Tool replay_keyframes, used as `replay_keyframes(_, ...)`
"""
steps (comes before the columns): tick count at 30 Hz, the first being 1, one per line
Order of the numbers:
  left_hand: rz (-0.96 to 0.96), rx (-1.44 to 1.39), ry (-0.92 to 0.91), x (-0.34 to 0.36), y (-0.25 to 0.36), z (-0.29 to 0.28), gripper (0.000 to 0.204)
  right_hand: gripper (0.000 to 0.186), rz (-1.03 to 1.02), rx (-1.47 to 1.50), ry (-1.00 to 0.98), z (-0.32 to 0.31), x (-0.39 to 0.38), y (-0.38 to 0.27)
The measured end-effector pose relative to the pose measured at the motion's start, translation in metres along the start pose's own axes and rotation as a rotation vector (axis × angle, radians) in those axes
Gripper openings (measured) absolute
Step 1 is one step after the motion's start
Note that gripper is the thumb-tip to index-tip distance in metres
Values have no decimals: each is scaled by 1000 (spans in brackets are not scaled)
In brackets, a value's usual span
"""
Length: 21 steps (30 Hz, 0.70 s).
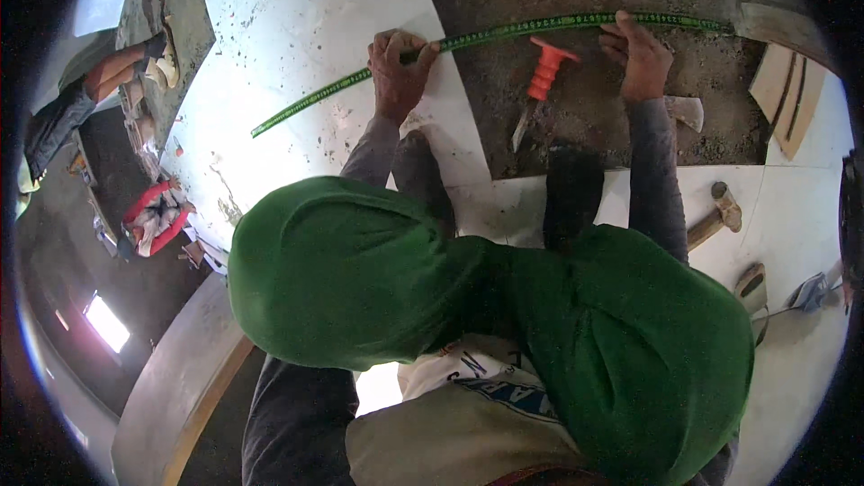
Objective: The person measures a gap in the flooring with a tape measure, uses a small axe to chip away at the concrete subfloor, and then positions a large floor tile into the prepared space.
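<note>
A green tape measure [504, 33] stretches in a slight curve from a white tile [306, 27] across bare grey dirt. My left hand [400, 72] is closed on it at the tile's edge, and my right hand [641, 63] pinches it farther right, over the dirt. Between my hands lies a chisel [544, 81] with an orange grip, tip toward me. A metal tool head [684, 114] is partly hidden by my right forearm. A hammer [724, 211] rests on tiles beside that forearm.
At the far left are one person's legs [99, 81] and another person in red sleeves [157, 216]. A beige board [792, 94] lies at the right, footwear [751, 288] on the lower right tiles, and a long slab [162, 396] at lower left.
</note>
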State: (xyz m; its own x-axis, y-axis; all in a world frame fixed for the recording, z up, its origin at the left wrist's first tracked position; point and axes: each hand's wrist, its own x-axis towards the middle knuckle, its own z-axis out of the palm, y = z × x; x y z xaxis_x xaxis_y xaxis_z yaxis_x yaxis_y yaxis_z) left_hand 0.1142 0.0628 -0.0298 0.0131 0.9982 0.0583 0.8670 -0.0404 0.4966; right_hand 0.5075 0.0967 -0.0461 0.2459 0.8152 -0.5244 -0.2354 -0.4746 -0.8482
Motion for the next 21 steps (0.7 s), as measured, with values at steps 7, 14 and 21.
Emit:
replay_keyframes(7,9,-38,-66,1,-1,26,24,41,-174,-279,54,-36,32,46)
replay_keyframes(14,4,26,-35,0,7,4,26,46,-146,179,-2,-14,19,37)
replay_keyframes(21,78,156,-35,-19,-41,-7,21,51,19,92,-43,4,-9,-14)
